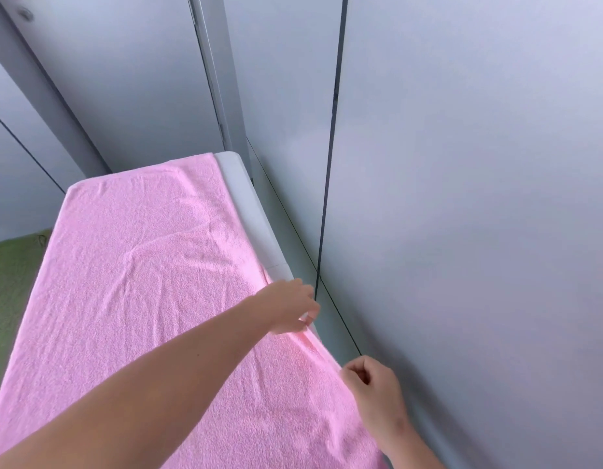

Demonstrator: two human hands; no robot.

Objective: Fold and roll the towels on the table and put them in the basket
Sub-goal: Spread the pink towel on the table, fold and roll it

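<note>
A large pink towel (151, 282) lies spread flat over the white table (249, 204), covering almost all of it, with soft creases across the middle. My left hand (290, 309) reaches across to the towel's right edge and pinches it there. Nearer to me, my right hand (371, 380) has its fingers curled on the same right edge. No basket is in view.
Grey wall panels (462, 198) with dark seams stand close along the table's right side and behind its far end. A strip of bare table shows at the far right. Green floor (12, 265) lies to the left of the table.
</note>
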